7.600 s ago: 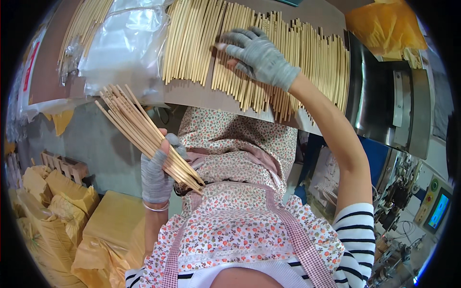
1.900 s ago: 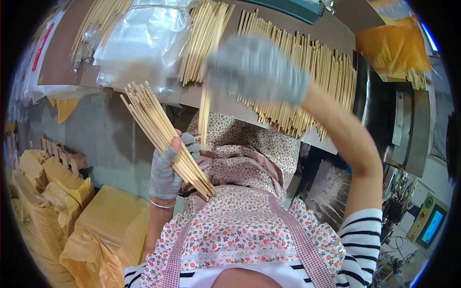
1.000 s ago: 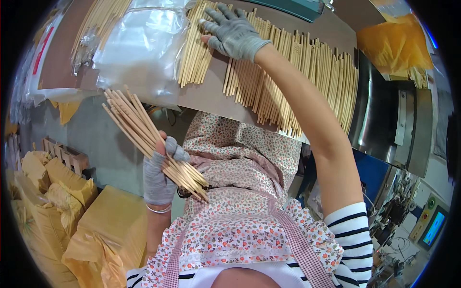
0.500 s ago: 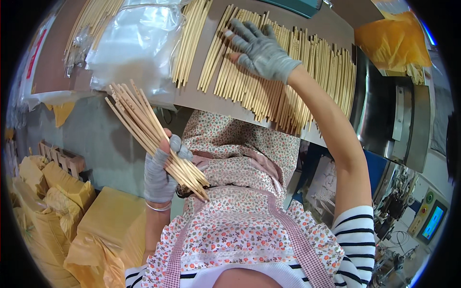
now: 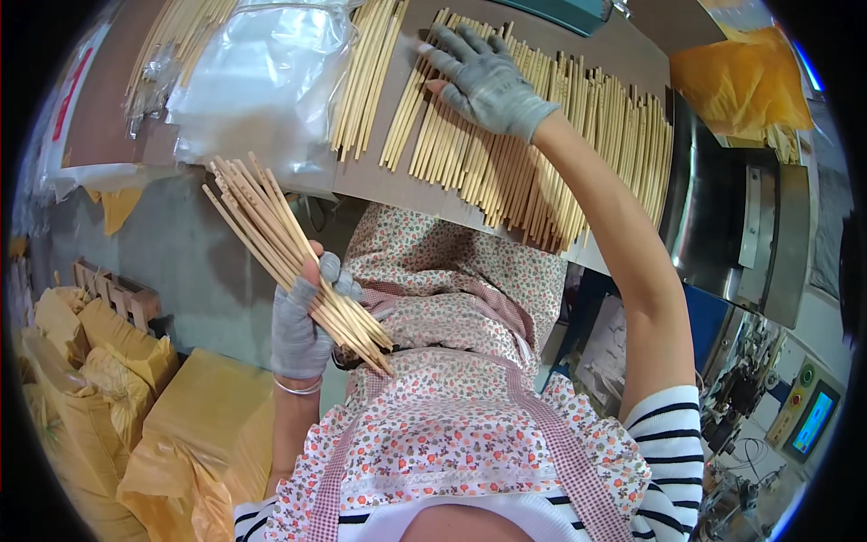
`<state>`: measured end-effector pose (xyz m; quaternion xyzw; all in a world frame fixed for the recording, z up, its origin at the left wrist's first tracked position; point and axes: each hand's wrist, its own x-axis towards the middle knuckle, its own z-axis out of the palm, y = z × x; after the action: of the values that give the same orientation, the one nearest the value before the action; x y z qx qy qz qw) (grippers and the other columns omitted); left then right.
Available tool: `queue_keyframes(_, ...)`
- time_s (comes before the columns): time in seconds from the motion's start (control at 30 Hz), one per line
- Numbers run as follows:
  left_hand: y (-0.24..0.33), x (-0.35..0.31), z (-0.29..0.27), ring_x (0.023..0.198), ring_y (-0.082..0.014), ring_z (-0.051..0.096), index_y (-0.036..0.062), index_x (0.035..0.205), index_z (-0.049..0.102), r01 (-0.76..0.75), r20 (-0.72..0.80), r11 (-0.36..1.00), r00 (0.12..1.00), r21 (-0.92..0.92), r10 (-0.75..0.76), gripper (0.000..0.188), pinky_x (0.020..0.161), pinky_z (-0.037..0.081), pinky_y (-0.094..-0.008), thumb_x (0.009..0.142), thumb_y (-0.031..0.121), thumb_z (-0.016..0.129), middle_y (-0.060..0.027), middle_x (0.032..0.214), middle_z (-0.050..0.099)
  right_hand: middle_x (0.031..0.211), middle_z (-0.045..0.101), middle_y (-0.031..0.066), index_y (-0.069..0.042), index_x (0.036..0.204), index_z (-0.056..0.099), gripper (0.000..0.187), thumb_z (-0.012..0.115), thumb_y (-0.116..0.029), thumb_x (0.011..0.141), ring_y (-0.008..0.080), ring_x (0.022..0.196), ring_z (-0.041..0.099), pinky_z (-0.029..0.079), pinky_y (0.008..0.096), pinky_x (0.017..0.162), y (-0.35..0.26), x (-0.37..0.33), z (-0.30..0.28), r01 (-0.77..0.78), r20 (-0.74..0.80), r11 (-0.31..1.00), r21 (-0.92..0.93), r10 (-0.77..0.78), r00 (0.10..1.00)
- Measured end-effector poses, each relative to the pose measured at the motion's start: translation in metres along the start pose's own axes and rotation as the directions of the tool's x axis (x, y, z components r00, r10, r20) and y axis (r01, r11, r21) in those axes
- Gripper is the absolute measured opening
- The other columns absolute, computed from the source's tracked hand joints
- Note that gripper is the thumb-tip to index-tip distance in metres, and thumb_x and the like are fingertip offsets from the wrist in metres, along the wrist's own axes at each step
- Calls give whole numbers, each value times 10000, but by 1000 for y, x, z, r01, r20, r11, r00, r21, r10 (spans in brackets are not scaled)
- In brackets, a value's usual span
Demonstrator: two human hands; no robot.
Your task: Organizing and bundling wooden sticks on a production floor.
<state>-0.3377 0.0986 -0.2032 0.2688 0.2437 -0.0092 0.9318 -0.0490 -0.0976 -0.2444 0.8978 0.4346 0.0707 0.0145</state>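
Chopsticks on table, right hand shifted slightly left; left hand gripping bundle

Grey concrete floor below a brown worktable — yellow sacks at left, a steel machine at right.

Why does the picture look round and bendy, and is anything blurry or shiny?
In the head view, the fisheye lens bends straight edges near the rim and leaves black corners. The right hand on the loose sticks and the left hand gripping the stick bundle look sharp, not blurred. The clear plastic bags show pale glare, and the metal machine has a soft sheen.
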Motion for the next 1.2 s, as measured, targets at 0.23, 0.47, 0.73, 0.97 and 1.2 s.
queue_keyframes(0.23, 1, -3, -1, 741, -152, 553, 84, 1133, 517, -1, -31, 1000, 1000, 30, 2, 261, 701, 500, -338, 922, 217, 592, -22, 813, 526, 1511, 259, 79, -199, 1415, 367, 503, 343, -410, 960, 314, 1393, 219, 168, 506, 1128, -27, 39, 4, 131, -55, 990, 48, -128, 990)
queue_keyframes(0.47, 0, -1, -3, 748, -153, 556, 80, 1129, 513, 7, -33, 999, 999, 31, -6, 252, 711, 507, -334, 930, 219, 581, -23, 820, 526, 1525, 225, 62, -191, 1412, 374, 498, 298, -388, 960, 305, 1358, 268, 196, 509, 1095, -26, 20, 11, 163, -47, 985, 56, -161, 986)
queue_keyframes(0.73, -2, 1, -2, 753, -151, 557, 79, 1111, 511, 35, -19, 999, 999, 18, -34, 252, 706, 499, -330, 923, 223, 594, -25, 822, 525, 1507, 277, 53, -200, 1403, 399, 466, 377, -315, 951, 299, 1365, 288, 213, 495, 1119, -21, -3, 3, 151, -27, 985, 82, -149, 988)
queue_keyframes(0.97, -3, 1, -8, 735, -150, 544, 78, 1113, 506, 54, -68, 999, 996, 1, -54, 261, 704, 498, -333, 919, 226, 599, -24, 813, 513, 1295, 537, 46, -142, 1183, 602, 357, 576, -81, 832, 278, 1183, 508, 370, 392, 1050, -1, 1, -4, 254, -132, 945, 204, -231, 964)
queue_keyframes(1.2, -2, 1, -10, 743, -152, 545, 76, 1119, 502, 28, -58, 998, 998, -48, -31, 267, 704, 501, -334, 917, 220, 601, -27, 825, 515, 1073, 605, 53, -128, 1007, 665, 217, 633, -81, 797, 274, 997, 576, 485, 351, 889, -8, 22, -21, 308, -2, 938, 156, -312, 950)
